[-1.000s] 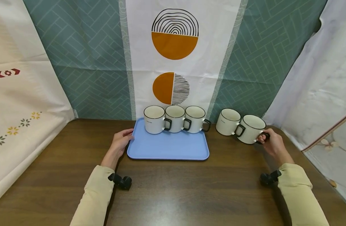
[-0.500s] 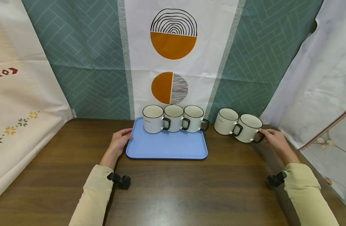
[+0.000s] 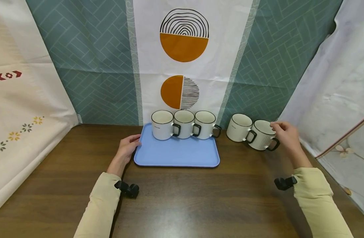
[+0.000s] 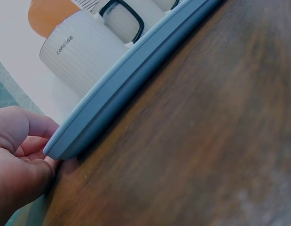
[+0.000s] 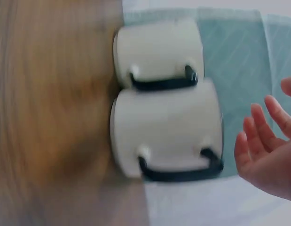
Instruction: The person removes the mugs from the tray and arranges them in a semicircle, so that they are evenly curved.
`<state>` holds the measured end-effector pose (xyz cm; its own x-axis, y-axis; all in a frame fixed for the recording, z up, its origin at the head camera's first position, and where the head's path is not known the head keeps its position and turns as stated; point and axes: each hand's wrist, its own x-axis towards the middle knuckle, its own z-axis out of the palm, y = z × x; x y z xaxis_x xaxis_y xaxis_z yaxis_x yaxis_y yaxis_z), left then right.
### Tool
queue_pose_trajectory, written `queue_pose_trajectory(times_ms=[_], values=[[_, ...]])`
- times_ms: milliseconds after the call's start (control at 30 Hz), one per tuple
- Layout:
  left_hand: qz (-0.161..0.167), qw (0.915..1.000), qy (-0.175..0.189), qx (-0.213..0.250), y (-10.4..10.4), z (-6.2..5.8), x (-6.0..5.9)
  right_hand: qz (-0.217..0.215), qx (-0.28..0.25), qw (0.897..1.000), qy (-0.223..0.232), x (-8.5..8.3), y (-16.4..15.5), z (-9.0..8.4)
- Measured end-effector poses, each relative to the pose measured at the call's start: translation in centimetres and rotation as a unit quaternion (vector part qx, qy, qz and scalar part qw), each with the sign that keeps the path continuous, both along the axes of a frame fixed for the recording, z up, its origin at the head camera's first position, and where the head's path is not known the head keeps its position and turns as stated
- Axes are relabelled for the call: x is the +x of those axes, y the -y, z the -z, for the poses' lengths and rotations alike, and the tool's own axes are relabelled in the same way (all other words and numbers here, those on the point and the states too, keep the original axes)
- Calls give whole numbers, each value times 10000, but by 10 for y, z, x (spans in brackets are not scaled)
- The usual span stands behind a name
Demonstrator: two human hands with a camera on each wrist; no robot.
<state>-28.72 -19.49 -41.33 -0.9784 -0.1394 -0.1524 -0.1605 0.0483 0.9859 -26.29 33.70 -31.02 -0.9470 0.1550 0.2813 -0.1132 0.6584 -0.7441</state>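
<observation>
At the left edge of the blue tray (image 3: 176, 155), my left hand (image 3: 127, 150) pinches the rim; the left wrist view has the fingers (image 4: 42, 125) at its corner. Three white mugs with black rims and black handles stand in a row on the tray's back part, the left mug (image 3: 162, 127) lettered "concise". To the tray's right, two matching mugs stand on the table, an inner mug (image 3: 239, 128) and an outer mug (image 3: 260, 137). My right hand (image 3: 287, 135) is raised beside the outer mug's rim. In the right wrist view its loosely bent fingers (image 5: 258, 136) are apart from that mug.
The brown wooden table (image 3: 182, 201) ends at a green and white patterned cloth (image 3: 104, 82) behind the mugs. White cloths hang at the left (image 3: 30, 109) and right (image 3: 339, 99) sides.
My right hand has let go of the outer mug's handle and risen to the level of its rim. That mug has shifted slightly left, against its neighbour. The left hand stays at the tray.
</observation>
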Motion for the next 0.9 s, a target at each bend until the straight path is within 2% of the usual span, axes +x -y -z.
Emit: queue_pose_trajectory(times_ms=[133,233,500,667,900], values=[[-11,10000,-22,-5,0,0,-1,-549,-103,9983,-138,-4,22,-2],[-20,10000,8,-2,0,-1,-1,-881,-372,9953,-148,-8,35,1],[-22,10000,43,-5,-2,-1,-1,-1610,-510,9848,416,-16,67,14],[-8,10000,59,-16,-2,-2,0,-1786,-729,9796,563,-25,85,20],[11,10000,77,-31,-1,-3,2,-1527,-1125,9801,589,-37,111,29]])
